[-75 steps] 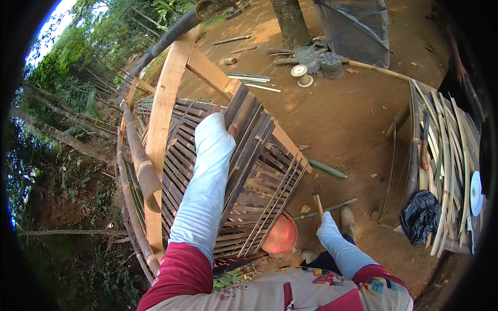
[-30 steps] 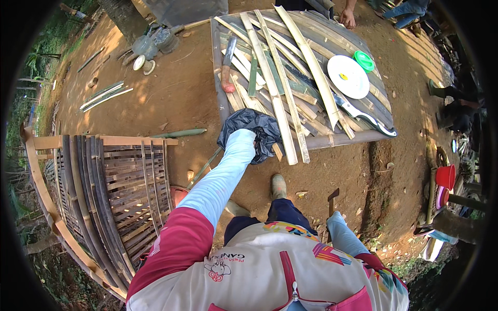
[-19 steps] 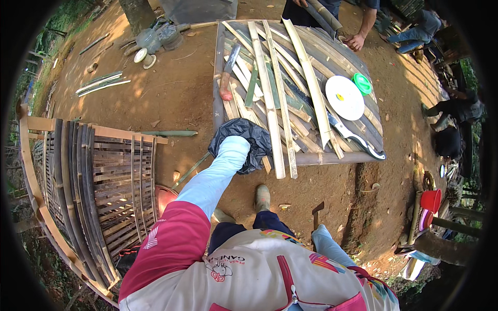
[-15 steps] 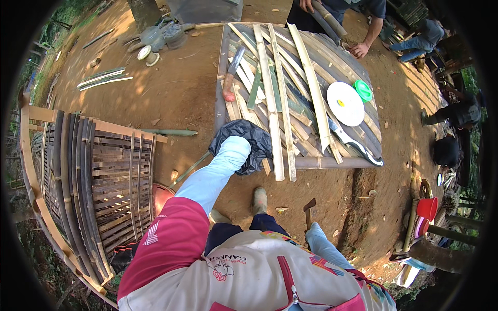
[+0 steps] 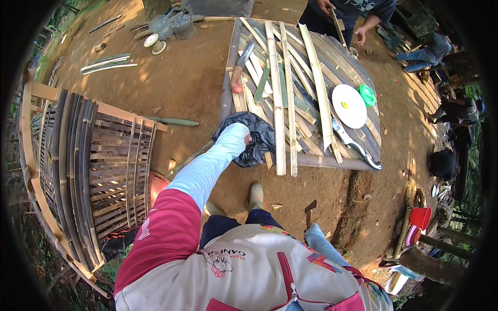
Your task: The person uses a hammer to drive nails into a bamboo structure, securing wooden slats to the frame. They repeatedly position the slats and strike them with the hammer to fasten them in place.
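My left hand (image 5: 248, 139) reaches down into a crumpled black plastic bag (image 5: 261, 147) at the near left corner of the bamboo table. Only a sliver of skin shows past the pale blue sleeve; the fingers are hidden in the bag. Low at my right side, a machete (image 5: 310, 207) with a dark, broad blade points forward from the end of my right sleeve. My right hand (image 5: 309, 225) is at its handle, closed around it and barely visible. Split bamboo strips (image 5: 276, 103) lie across the table, some jutting over the front edge beside the bag.
On the table are a knife with a reddish handle (image 5: 236, 83), a saw (image 5: 358, 147), a white plate (image 5: 349, 107) and a green bowl (image 5: 367, 95). Another person's hand (image 5: 360, 35) is at the far edge. A slatted bamboo frame (image 5: 111, 176) stands left; a red bucket (image 5: 420, 218) is right.
My left hand stays at the bag, with a little skin now showing past the cuff. The co-worker opposite has shifted and now holds a thin strip. My view has moved slightly.
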`<action>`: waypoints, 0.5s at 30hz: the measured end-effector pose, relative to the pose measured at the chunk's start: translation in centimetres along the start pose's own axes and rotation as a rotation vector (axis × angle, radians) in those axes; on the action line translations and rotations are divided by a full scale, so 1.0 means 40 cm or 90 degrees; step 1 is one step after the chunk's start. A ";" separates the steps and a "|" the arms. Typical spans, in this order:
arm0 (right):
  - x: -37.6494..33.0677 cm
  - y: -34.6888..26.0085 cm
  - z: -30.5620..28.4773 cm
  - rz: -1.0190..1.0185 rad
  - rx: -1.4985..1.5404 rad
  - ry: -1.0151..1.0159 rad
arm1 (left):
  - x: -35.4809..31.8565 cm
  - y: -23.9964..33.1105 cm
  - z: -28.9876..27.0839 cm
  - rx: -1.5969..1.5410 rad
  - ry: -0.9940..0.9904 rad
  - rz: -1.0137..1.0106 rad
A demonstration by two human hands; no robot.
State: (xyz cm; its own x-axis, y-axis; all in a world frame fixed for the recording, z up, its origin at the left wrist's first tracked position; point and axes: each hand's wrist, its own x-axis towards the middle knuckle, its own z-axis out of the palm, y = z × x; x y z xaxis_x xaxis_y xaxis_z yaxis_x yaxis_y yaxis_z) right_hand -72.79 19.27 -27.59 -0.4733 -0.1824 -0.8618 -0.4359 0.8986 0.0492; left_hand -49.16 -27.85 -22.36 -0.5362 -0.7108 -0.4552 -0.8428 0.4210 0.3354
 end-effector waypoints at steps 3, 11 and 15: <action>0.000 0.029 0.002 0.033 0.051 0.008 | -0.032 -0.005 -0.003 -0.031 0.070 0.077; -0.018 -0.007 -0.022 -0.021 0.067 0.001 | -0.007 0.018 -0.020 0.010 -0.055 -0.033; 0.000 -0.035 0.000 -0.022 0.091 -0.015 | -0.037 0.035 -0.055 0.032 -0.050 0.019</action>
State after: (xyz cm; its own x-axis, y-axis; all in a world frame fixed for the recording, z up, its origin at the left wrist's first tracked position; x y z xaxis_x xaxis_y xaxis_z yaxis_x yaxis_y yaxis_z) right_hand -72.19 18.01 -27.66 -0.4409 -0.2069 -0.8734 -0.3382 0.9396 -0.0519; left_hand -49.45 -27.44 -19.38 -0.5615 -0.6524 -0.5089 -0.8266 0.4706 0.3087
